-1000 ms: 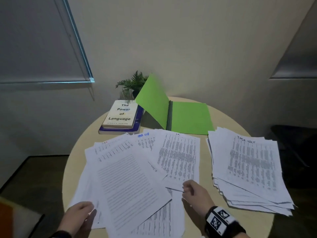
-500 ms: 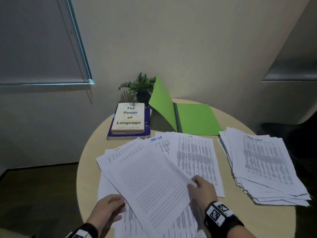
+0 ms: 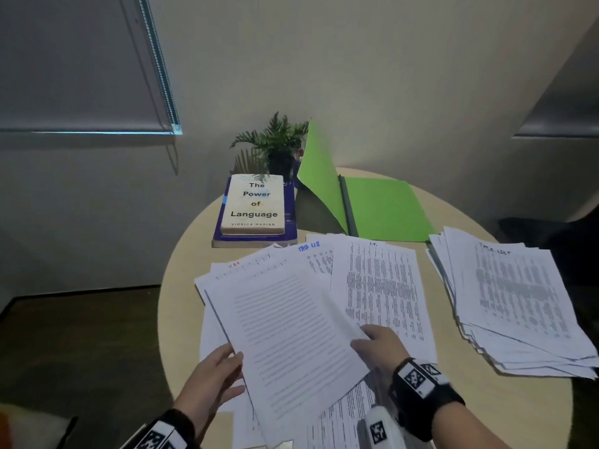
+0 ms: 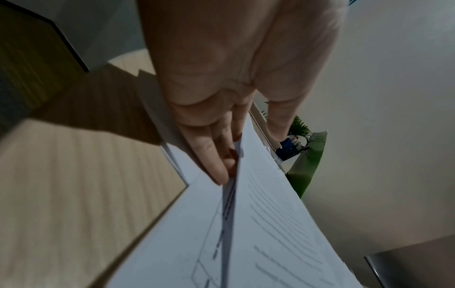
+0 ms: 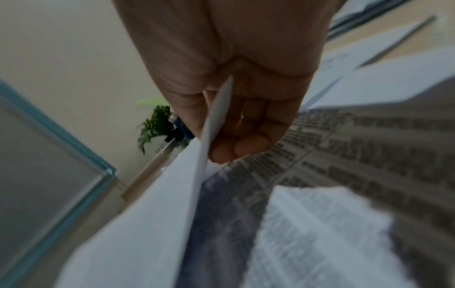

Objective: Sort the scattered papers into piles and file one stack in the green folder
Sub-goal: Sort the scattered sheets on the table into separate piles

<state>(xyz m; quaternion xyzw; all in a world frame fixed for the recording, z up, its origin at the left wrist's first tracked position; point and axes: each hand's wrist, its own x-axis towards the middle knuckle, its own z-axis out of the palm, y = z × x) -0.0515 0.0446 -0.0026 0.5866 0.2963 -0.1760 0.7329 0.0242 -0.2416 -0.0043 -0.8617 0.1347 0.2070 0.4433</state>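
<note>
My right hand (image 3: 379, 346) pinches the white text-lined sheet (image 3: 291, 335) at its edge while my left hand (image 3: 214, 377) grips the opposite edge. Lifted like this, I can read and sort it.

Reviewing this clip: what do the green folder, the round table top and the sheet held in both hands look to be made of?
Green folder: matte card or thin plastic, judging by its stiff raised cover; the spine strip is darker.
Table: pale wood-look surface, probably laminate or veneer; faint straight grain shows in the left wrist view.
Sheet: thin white printed office paper, bowing between the left hand and the right hand.
</note>
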